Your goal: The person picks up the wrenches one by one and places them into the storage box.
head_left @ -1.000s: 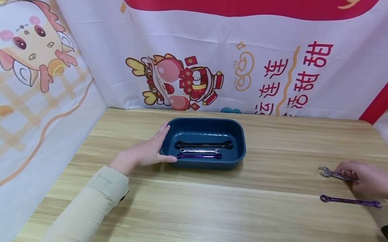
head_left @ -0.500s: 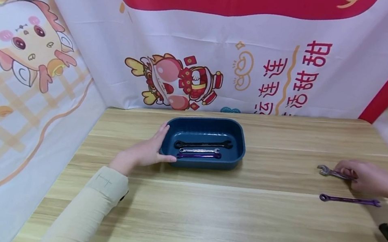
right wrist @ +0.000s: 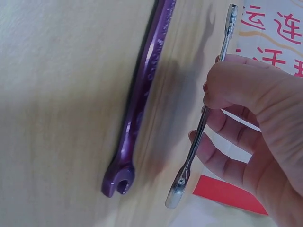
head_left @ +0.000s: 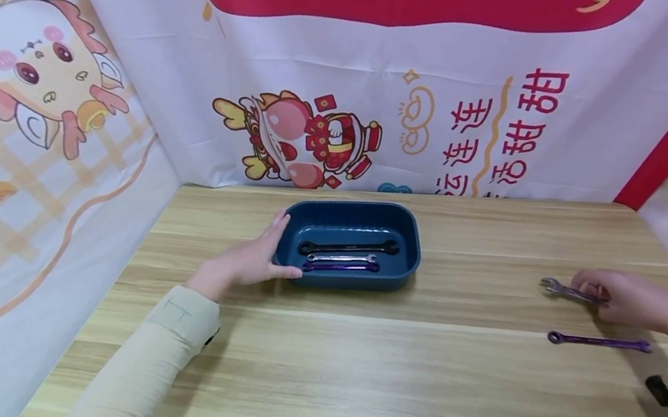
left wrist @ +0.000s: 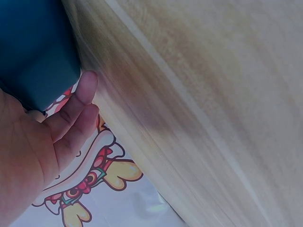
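My right hand point(head_left: 626, 296) pinches a silver wrench point(right wrist: 200, 125) between thumb and fingertips. The wrench is lifted off the wood; its shadow falls apart from it in the right wrist view. A purple wrench point(head_left: 599, 341) lies on the table nearer me, its open-ended head point(right wrist: 118, 181) showing beside my hand. At the left end of a dark blue box point(head_left: 356, 282), my left hand point(head_left: 248, 258) rests with fingers spread along the outer wall and thumb at the front side. Inside lie a black wrench point(head_left: 349, 247), a smaller silver wrench point(head_left: 340, 258) and a purple wrench point(head_left: 340, 266).
The light wooden table point(head_left: 388, 378) runs back to a printed white cloth point(head_left: 169, 67) with red and cartoon patterns. More cloth stands along the left and right sides. Bare wood lies between the box and the right hand.
The right hand has shifted slightly left and away from me with the silver wrench. The left hand keeps its place on the box. The head view has moved a little.
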A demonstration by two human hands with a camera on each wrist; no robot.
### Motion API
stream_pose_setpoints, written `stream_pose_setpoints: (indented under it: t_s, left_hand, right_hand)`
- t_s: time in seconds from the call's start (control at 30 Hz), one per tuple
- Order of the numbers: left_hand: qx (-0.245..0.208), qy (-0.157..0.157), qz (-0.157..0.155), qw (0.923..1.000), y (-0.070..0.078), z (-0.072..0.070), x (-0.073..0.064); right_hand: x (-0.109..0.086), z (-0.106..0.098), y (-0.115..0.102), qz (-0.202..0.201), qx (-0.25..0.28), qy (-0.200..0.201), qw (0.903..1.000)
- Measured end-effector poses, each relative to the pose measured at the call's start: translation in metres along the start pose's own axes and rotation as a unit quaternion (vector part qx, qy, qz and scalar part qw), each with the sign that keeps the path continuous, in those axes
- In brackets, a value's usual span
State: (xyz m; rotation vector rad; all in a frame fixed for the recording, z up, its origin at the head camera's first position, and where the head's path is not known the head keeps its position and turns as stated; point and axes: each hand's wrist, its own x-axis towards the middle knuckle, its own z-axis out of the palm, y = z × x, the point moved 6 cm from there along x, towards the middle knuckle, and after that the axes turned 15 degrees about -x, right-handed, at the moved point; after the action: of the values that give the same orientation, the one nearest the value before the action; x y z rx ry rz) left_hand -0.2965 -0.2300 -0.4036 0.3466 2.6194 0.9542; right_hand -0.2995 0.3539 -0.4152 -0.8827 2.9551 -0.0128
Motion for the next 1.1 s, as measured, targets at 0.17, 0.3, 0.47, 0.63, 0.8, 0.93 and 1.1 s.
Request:
stream_pose_setpoints:
  t_s: [0.17,0.3,0.47,0.63,0.8,0.93,1.1]
  left_hand:
    - [0.001,0.001,0.002,1.0,0.0,0.0,0.001]
    - [0.002,0.001,-0.001,1.0,0.0,0.0,0.0]
    - [-0.001,0.001,0.001,1.0,0.001,0.0,-0.001]
    - [-0.003,0.001,0.002,1.0,0.001,0.0,-0.001]
    - [-0.004,-0.001,0.0,1.0,0.001,0.0,0.0]
    - [-0.002,-0.001,0.001,1.0,0.002,0.0,-0.001]
    - [-0.004,0.0,0.002,1.0,0.002,0.0,-0.001]
  right_hand:
    - [0.004,-0.005,-0.003,-0.005,0.018,0.007,0.9998]
    - [0.005,-0.013,-0.008,-0.015,0.023,0.021,0.9994]
    - [0.008,-0.02,-0.013,-0.025,0.003,0.032,0.9992]
    - [0.01,-0.023,-0.018,-0.042,0.0,0.045,0.9981]
    - [0.014,-0.028,-0.024,-0.046,0.004,0.05,0.9977]
    - [0.017,-0.032,-0.027,-0.046,0.002,0.043,0.998]
    - [0.024,-0.037,-0.032,-0.045,0.006,0.028,0.9986]
